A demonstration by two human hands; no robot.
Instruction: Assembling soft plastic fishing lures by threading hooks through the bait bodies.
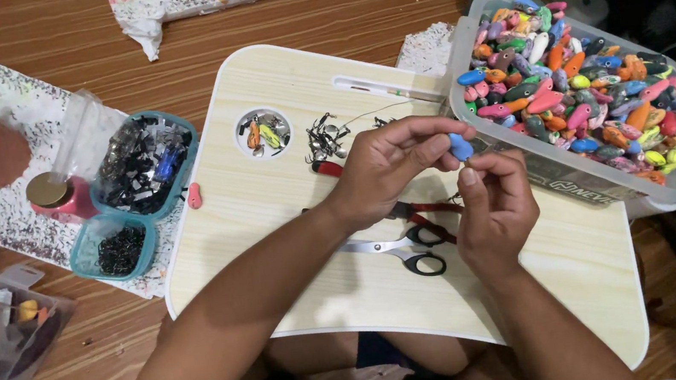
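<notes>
Hands at small blue lure body, lap bench, hooks and tools close by.
Left hand (387, 167) pinches the blue lure body (461, 146) at centre; right hand (495, 205) is clenched on something too small to tell, just at 6 o'clock of it. Risk, as judged: a slip could drop the piece toward the loose hooks (325, 142) at 9 o'clock, or prick a finger. Clear tub (577, 178) of coloured lure bodies at 3 o'clock, dark printed band on its wall; teal trays (144, 166) at 9; scissors (402, 253) at 7.
</notes>
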